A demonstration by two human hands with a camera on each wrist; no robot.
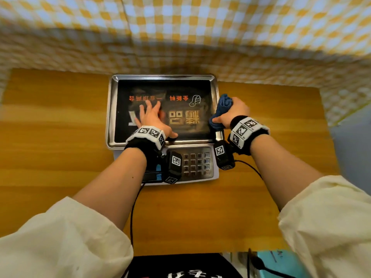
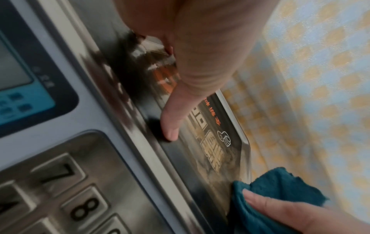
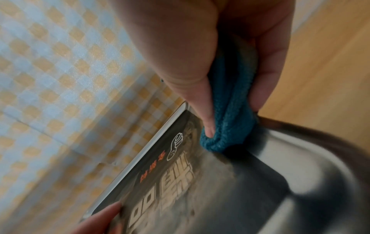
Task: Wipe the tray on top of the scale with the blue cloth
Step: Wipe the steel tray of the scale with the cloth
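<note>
Right hand grips the bunched blue cloth at the right edge of the tray; left hand lies flat on the tray.

The right hand (image 1: 233, 112) is closed around the blue cloth (image 1: 222, 106), with the thumb on one side and the fingers on the other, so the cloth is folded between them; its lower end touches the right rim of the tray (image 1: 160, 77). The left hand (image 1: 152, 119) is open, the fingers are spread and straight on the dark printed surface of the tray, and the thumb (image 2: 170, 125) presses near the front rim. The tray sits on the scale (image 1: 213, 173), whose keypad (image 1: 197, 163) is just in front of it, on a wooden table (image 1: 60, 127). A checkered cloth (image 1: 180, 27) hangs behind.
</note>
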